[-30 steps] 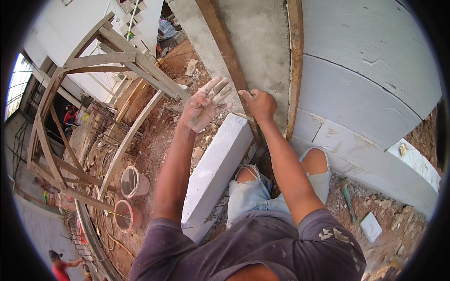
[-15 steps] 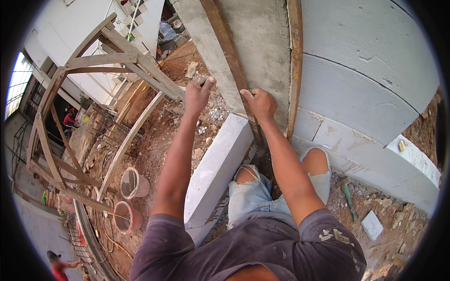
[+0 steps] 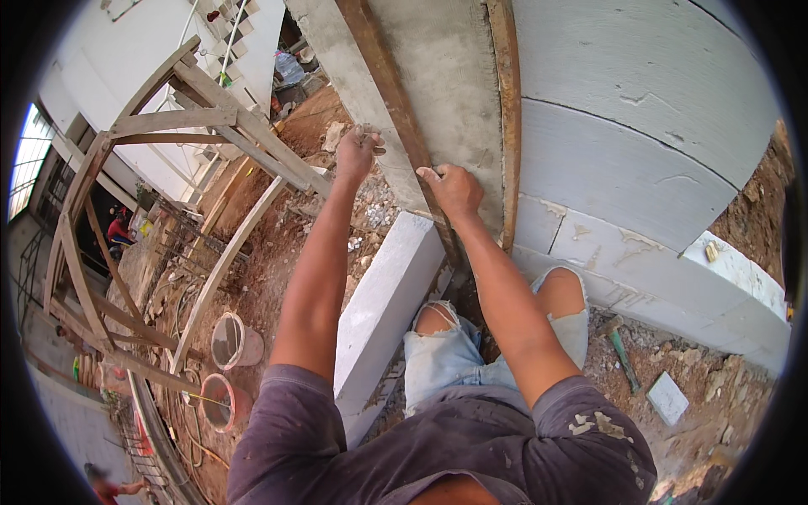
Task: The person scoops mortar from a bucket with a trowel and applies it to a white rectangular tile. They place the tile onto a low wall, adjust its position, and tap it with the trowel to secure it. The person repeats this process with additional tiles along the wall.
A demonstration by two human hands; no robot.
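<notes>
My left hand point(image 3: 359, 153) is raised beside the left edge of a grey plastered column point(image 3: 446, 76), its fingers curled in. Whatever it may pinch is too small to make out. Against a brown wooden batten point(image 3: 383, 71) on the column's face rests my right hand point(image 3: 454, 189), closed, with its thumb over the batten's edge. Anything between its fingers is hidden. A second wooden batten point(image 3: 509, 109) runs up the column's right side. Below my hands, a low wall of white blocks point(image 3: 383, 290) runs toward me, left of my knees.
A taller light-block wall point(image 3: 623, 168) stands at the right. A hammer point(image 3: 623, 353) and a block offcut point(image 3: 667, 398) lie on rubble near it. To the left are a wooden frame point(image 3: 177, 122), two buckets point(image 3: 244, 341), point(image 3: 223, 404) and a hose. Other people work farther off.
My left hand's fingers have curled inward and turned beside the column. The right hand stays at the batten, its thumb slightly lower. The whole view has shifted a little.
</notes>
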